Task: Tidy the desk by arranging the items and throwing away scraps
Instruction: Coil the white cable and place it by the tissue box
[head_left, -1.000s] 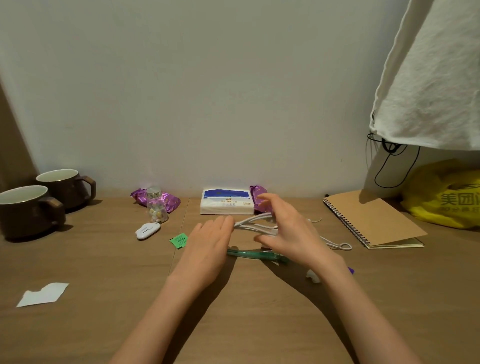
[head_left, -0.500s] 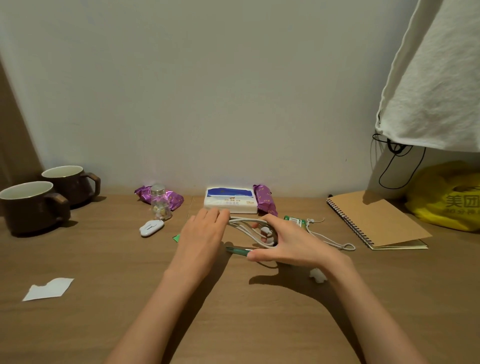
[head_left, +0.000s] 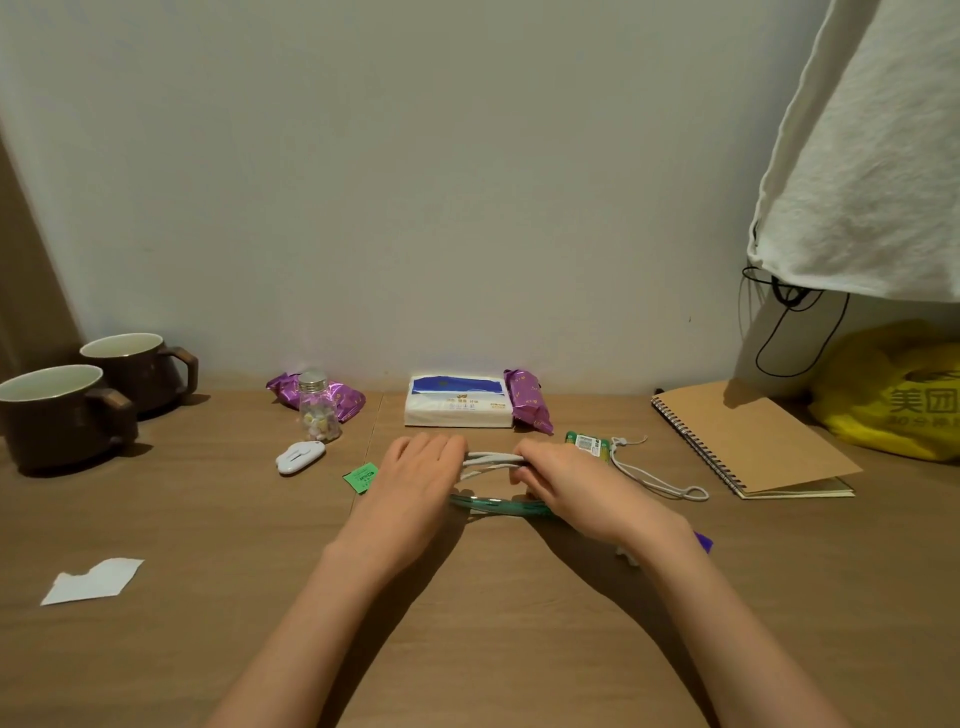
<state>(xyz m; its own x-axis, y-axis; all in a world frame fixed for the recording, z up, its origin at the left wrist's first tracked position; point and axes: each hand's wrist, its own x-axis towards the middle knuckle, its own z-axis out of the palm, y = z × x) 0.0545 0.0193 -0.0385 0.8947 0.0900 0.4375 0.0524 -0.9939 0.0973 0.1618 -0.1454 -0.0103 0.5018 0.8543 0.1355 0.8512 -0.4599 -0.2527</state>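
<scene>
Both my hands meet mid-desk on the cable (head_left: 491, 460). My left hand (head_left: 415, 480) curls its fingers over one end of the looped bundle, and my right hand (head_left: 569, 486) grips the other end. The cable's tail trails right, stopping short of the notebook (head_left: 753, 441) and its spiral edge. A pen (head_left: 488, 504) lies just under my right hand. The tissue pack (head_left: 457, 405) sits near, behind my fingers, against the wall. A green scrap (head_left: 360, 477) lies just beside my left hand, and a paper scrap (head_left: 93, 579) lies well apart at the left. Bare desk (head_left: 234, 545) stretches between them.
</scene>
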